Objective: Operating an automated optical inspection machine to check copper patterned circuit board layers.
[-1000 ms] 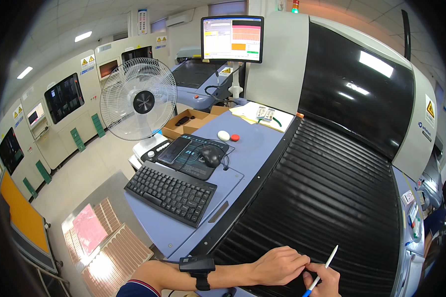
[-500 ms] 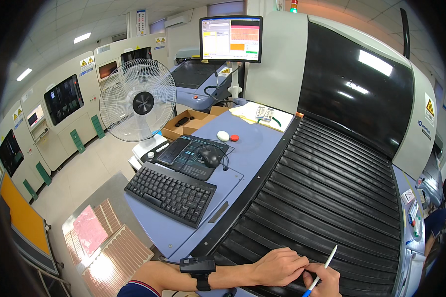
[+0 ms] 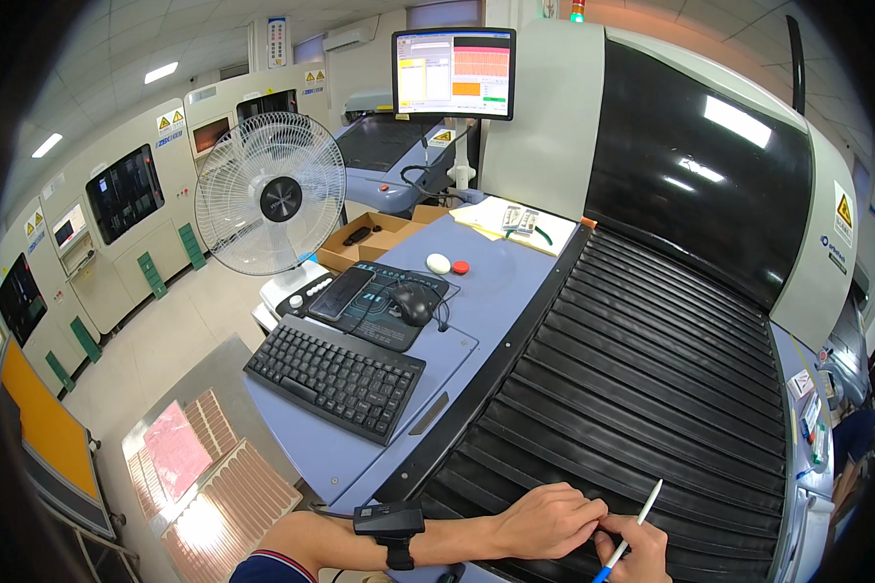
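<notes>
Over the near edge of the black ribbed conveyor bed, my two hands meet fingertip to fingertip. My left hand comes in from the left, a black device strapped to its wrist, with its fingers curled and pressed together; whatever is in them, if anything, is hidden. Beside it, my right hand is closed around a slim white-and-blue pen-like stick. The white end points up and away, and the blue part runs down out of the picture.
Left of the bed, a blue worktop carries a black keyboard, a mouse, a phone and red and white buttons. A fan stands behind. Copper-patterned panels lie lower left. A dark-hooded machine rises at the far end.
</notes>
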`<move>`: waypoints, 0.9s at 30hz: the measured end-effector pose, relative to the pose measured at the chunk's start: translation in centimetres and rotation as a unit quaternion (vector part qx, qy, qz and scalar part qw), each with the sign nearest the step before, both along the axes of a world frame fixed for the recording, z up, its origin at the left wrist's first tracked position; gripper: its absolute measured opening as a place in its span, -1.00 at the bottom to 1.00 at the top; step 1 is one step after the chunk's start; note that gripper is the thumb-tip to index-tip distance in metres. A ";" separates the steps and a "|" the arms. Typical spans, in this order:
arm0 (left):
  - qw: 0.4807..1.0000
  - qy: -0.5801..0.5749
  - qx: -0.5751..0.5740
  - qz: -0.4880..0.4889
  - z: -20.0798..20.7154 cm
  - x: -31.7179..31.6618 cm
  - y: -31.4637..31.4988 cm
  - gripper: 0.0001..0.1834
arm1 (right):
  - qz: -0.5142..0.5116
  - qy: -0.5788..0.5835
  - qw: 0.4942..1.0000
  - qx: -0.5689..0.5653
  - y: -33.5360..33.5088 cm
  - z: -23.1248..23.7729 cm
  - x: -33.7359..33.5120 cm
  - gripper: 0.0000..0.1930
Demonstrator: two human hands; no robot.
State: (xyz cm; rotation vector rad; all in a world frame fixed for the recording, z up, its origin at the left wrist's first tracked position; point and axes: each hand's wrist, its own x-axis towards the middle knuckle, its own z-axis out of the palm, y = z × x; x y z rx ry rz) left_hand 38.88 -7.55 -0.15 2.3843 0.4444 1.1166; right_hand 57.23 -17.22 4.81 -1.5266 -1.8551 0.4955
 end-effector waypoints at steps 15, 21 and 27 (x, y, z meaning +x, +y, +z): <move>1.000 0.002 -0.016 -0.009 -0.3 0.1 -0.1 -0.86 | 0.006 -0.005 1.000 0.016 0.0 0.1 -0.1 -0.81; 1.000 0.014 -0.014 -0.009 -0.2 0.3 -0.1 -0.86 | 0.006 0.002 1.000 0.014 0.0 0.2 0.1 -0.81; 1.000 0.013 -0.013 -0.008 0.0 -0.2 -0.1 -0.86 | 0.009 0.002 1.000 0.011 0.0 0.3 -0.3 -0.81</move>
